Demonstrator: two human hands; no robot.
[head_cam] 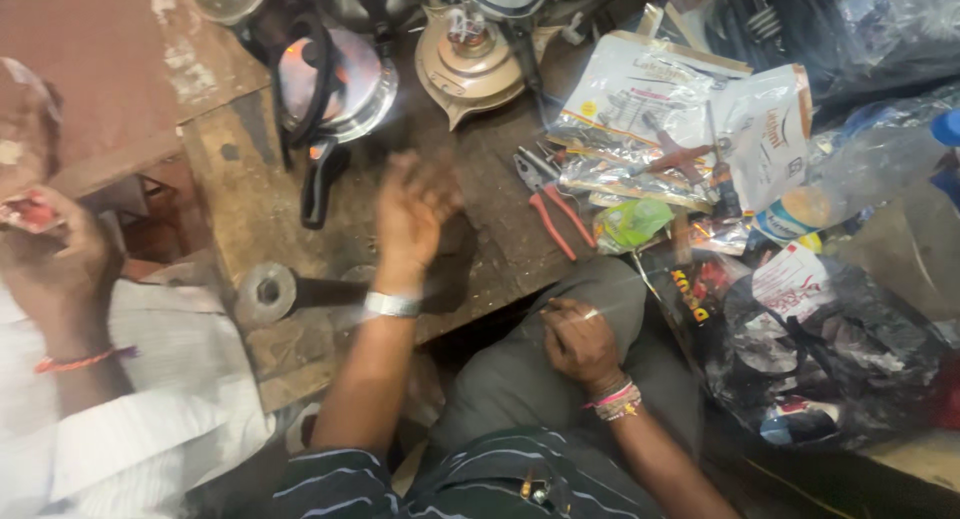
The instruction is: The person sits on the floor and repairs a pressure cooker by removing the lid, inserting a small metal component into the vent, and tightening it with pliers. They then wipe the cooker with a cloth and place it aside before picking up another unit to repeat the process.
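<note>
Left hand: your left hand [412, 211] hovers blurred over the workbench [250, 209], fingers loose, gripping nothing.
Right hand: your right hand [578, 341] rests half-curled on your knee, empty.
Open room: bare wood under the left hand (clutter crowds the right edge).
Count: one pair of red-handled pliers [548, 201], just beside the left hand.

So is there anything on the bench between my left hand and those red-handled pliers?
Nothing visible: only bare bench top lies between the left hand and the red-handled pliers, though the hand is motion-blurred.
</note>
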